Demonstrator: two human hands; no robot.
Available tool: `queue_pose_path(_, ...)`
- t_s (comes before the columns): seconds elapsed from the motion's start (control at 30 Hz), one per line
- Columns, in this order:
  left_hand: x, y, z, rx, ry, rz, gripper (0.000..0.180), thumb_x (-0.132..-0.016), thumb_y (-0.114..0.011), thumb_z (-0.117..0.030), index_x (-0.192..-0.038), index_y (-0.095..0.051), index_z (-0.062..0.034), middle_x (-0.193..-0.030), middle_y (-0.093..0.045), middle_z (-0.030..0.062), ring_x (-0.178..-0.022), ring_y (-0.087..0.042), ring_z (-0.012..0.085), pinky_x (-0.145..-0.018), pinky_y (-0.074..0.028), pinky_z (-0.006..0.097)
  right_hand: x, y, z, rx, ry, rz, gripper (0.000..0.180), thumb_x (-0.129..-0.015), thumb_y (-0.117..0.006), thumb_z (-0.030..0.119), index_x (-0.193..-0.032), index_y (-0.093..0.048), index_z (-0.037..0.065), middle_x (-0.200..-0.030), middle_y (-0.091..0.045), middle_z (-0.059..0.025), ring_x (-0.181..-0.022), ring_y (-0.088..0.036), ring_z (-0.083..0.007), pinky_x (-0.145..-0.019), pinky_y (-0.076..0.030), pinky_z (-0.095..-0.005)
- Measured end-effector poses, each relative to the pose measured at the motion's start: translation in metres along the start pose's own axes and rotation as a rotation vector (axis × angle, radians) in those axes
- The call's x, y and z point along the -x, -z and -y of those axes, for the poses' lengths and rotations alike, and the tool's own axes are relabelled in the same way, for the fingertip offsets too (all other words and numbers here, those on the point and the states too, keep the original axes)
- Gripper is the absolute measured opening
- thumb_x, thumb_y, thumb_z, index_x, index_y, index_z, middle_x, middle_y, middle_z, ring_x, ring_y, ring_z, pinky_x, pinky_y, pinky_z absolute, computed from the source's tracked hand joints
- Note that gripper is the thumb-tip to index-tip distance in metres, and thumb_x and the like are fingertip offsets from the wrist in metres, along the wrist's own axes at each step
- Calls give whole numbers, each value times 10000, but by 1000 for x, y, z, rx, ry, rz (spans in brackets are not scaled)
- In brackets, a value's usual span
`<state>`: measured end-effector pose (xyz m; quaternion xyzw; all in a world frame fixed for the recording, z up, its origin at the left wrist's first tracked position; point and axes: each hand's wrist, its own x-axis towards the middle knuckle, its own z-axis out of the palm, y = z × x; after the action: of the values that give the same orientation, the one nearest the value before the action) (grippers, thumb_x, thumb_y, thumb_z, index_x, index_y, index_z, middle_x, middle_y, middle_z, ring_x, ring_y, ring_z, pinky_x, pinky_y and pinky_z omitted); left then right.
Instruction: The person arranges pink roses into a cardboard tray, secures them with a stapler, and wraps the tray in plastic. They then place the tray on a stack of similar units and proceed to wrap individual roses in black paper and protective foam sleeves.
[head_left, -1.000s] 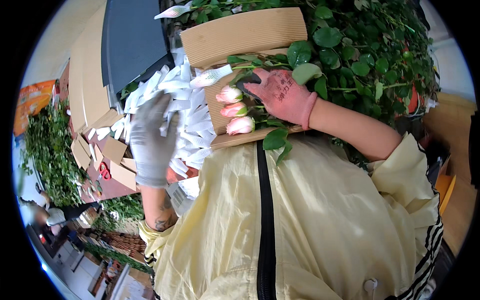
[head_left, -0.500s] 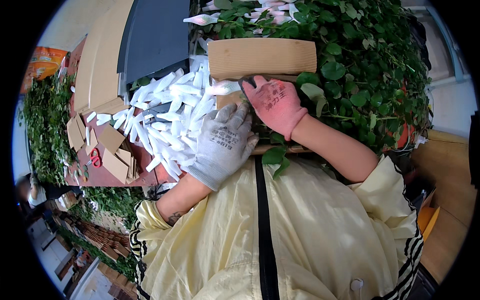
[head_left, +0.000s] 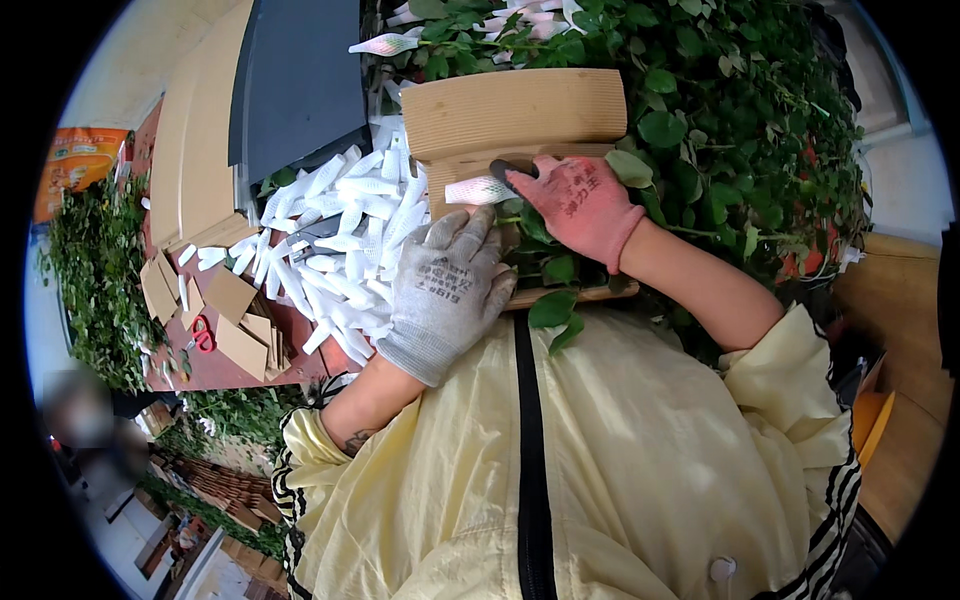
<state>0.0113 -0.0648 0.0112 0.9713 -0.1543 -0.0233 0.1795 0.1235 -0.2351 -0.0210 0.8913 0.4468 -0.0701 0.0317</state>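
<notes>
Grey knit-gloved left hand (head_left: 450, 282): palm down, fingers together, just below the pink-tinted white mesh sleeve (head_left: 474, 190); underside hidden, can't tell if gripping. Pink knit-gloved right hand (head_left: 572, 208), dark fingertips: fingers bent, tips at sleeve's right end, can't tell if pinching. Sleeve lies over tan corrugated cardboard (head_left: 450, 165). Pile of white mesh sleeves (head_left: 335, 240) left; green leafy stems (head_left: 725, 150) right. Red-handled scissors (head_left: 204, 334) far left on dark-red surface (head_left: 210, 372).
</notes>
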Motion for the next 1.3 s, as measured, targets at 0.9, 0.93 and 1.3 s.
queue_pose_path(0.9,-16,19,100,-219,132,-195,161,-768,-639,-241,-724,-606,-89,-709,-592,99,-614,-586,304,-570,-452,412,-1,-12,1,45,60,9,352,-907,-451,137,-1247,-523,79,-979,-646,-100,-931,-645,-253,-778,-507,-363)
queue_pose_path(0.93,-9,31,103,-279,320,-86,159,-785,-632,-224,-744,-606,-73,-726,-599,102,-612,-579,318,-573,-449,418,-1,-12,1,33,63,-19,359,-912,-442,143,-1259,-517,90,-999,-642,-96,-942,-641,-253,-784,-503,-366)
queue_pose_path(1.3,18,12,0,159,-29,10,429,-809,-664,-275,-1188,-620,-80,-1199,-630,90,-843,-676,240,-670,-529,329,-9,-14,-9,61,96,-37,352,-921,-379,168,-1236,-537,189,-1020,-586,-60,-894,-581,-199,-760,-436,-322)
